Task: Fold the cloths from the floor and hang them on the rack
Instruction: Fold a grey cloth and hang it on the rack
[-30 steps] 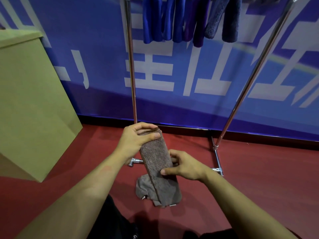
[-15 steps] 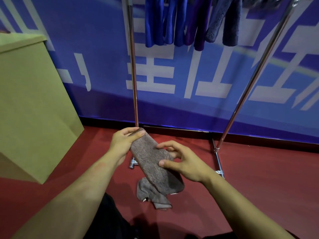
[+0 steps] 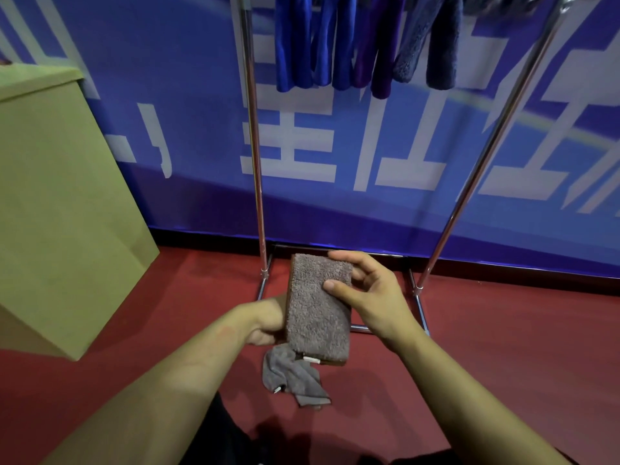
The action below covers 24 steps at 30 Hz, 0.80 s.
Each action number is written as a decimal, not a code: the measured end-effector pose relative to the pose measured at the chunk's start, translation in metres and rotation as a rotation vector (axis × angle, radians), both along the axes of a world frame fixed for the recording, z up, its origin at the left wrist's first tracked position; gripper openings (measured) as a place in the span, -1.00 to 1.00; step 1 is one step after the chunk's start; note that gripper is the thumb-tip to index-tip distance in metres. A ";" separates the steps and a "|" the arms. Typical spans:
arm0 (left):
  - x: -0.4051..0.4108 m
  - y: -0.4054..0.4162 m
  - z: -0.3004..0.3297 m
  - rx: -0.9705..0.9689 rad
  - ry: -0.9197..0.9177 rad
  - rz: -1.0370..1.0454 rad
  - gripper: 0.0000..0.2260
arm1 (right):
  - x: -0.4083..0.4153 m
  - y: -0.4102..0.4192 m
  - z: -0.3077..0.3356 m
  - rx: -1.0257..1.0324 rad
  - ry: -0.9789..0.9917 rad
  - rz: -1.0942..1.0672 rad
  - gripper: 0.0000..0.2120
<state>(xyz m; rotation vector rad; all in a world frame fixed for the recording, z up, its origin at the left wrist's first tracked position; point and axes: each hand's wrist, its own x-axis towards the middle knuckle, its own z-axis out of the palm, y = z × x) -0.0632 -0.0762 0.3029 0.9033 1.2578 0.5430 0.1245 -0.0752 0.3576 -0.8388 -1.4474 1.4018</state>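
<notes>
nearest the camera, a second grey cloth [image 3: 295,377] lies crumpled on the red floor [image 3: 503,347], just below the folded one and still to be dealt with. above it both hands carry the folded brown-grey cloth [image 3: 317,307], a thick rectangle whose long axis runs away from the person, near end low, far end pointing toward the rack. the left hand [image 3: 268,322] sits at the cloth's left edge near the lower half, its fingers hidden behind the fabric, so its grip seems clenched on that edge though the contact itself cannot be seen. the right hand [image 3: 365,290] grasps the upper right edge, thumb pressed on the top face, fingers curled round the far corner. beyond, the rack [image 3: 255,162] rises on two chrome posts, and the hanging cloths [image 3: 365,41] crowd its top, which is cut off by the frame. the bar lies up and ahead of the grip, so the lift probably goes forward and upward, with the right hand nearer the far end that leads.
</notes>
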 end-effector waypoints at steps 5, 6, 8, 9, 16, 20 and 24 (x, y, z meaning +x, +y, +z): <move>0.003 -0.009 0.013 0.079 0.004 -0.088 -0.80 | 0.000 0.004 -0.003 0.031 -0.031 -0.109 -0.63; 0.004 -0.007 0.015 0.141 -0.038 -0.030 -0.75 | 0.000 0.006 -0.003 0.027 -0.032 -0.139 -0.63; 0.007 -0.001 0.025 0.200 -0.149 0.133 -0.66 | 0.001 0.009 -0.005 0.016 -0.047 -0.189 -0.63; 0.008 0.002 0.029 0.188 -0.222 0.200 -0.54 | 0.001 0.010 -0.006 0.014 -0.065 -0.206 -0.64; 0.021 0.003 0.024 0.461 0.056 0.344 -0.49 | -0.009 0.005 -0.020 0.046 -0.227 -0.121 -0.62; 0.023 0.008 0.026 0.579 0.150 0.440 -0.72 | -0.010 0.005 -0.016 0.049 -0.196 -0.131 -0.63; 0.026 0.008 0.026 0.703 0.196 0.474 -0.77 | -0.009 0.008 -0.016 -0.002 -0.060 -0.448 -0.77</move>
